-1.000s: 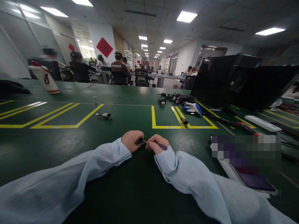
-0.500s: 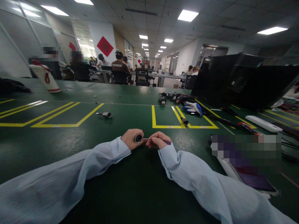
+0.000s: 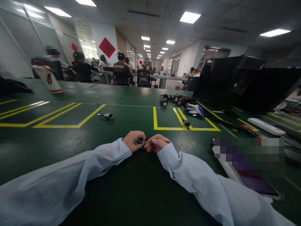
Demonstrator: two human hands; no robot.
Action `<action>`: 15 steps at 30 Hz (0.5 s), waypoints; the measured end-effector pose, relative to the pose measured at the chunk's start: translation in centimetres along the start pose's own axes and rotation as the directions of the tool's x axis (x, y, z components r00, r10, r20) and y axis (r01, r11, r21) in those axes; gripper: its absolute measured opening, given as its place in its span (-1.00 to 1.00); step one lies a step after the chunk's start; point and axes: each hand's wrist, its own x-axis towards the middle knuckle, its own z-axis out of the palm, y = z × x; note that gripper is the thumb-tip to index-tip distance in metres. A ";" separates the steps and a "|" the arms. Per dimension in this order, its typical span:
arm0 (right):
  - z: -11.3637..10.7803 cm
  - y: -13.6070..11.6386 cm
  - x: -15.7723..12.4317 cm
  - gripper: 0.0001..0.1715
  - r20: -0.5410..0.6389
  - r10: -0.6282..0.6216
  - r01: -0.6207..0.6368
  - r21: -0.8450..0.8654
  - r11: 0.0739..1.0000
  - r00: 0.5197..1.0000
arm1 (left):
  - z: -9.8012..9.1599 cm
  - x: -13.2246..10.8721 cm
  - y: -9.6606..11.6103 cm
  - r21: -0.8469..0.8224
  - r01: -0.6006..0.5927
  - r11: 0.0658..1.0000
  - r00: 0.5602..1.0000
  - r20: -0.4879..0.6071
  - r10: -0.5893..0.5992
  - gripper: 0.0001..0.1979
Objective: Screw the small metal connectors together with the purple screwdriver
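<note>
My left hand [image 3: 132,140] is closed around a round metal part [image 3: 139,141], its open dark end with a bright rim facing me. Close on the right, the fingers of my right hand [image 3: 157,143] pinch a thin screwdriver [image 3: 144,142]. Its slim metal shaft points left, and the tip is at the opening of the round part; whether it touches inside is too small to tell. The screwdriver's handle is mostly hidden by my right hand. Both hands are just above the green table [image 3: 113,194].
Metal cylinders lie beyond my hands, one with a rod [image 3: 107,116] at left and another [image 3: 186,122] on yellow tape. Farther right are several dark metal parts [image 3: 164,102], a blue-white glove [image 3: 195,110], a phone [image 3: 258,182] and black boxes [image 3: 218,78]. A paper cup [image 3: 50,80] stands far left.
The screwdriver tip has moved from the edge of the round part into line with its opening. My right fingers have shifted around the handle, which shows less now.
</note>
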 end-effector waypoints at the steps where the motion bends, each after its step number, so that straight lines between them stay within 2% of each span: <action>1: 0.1 -0.1 -0.1 -0.94 -0.012 -0.015 0.015 -0.014 1.000 1.000 | 0.0 0.0 0.0 -0.005 0.004 1.000 1.000 -0.002 -0.004 -0.80; 5: 0.6 -0.4 -0.5 -0.94 -0.109 -0.145 0.117 -0.229 0.966 0.983 | 0.0 0.2 0.1 0.083 0.032 0.996 0.999 -0.009 -0.032 -0.80; 7: 0.9 -0.5 -0.7 -0.93 -0.152 -0.183 0.116 -0.371 0.921 0.971 | 0.0 0.2 0.0 0.175 0.030 0.984 0.999 0.007 -0.032 -0.83; 9: 1.0 -0.5 -0.9 -0.93 -0.168 -0.187 0.097 -0.434 0.896 0.968 | 0.0 0.1 0.0 0.251 0.003 0.968 0.999 0.033 -0.011 -0.85; 11: 0.9 -0.4 -0.8 -0.93 -0.152 -0.162 0.091 -0.392 0.915 0.975 | 0.0 0.0 0.1 0.257 -0.028 0.966 0.999 0.048 0.016 -0.85; 15: 0.3 -0.3 -0.4 -0.92 -0.078 -0.040 0.028 -0.158 0.987 0.996 | -0.1 -0.1 0.1 0.140 -0.029 0.990 0.999 0.018 0.027 -0.84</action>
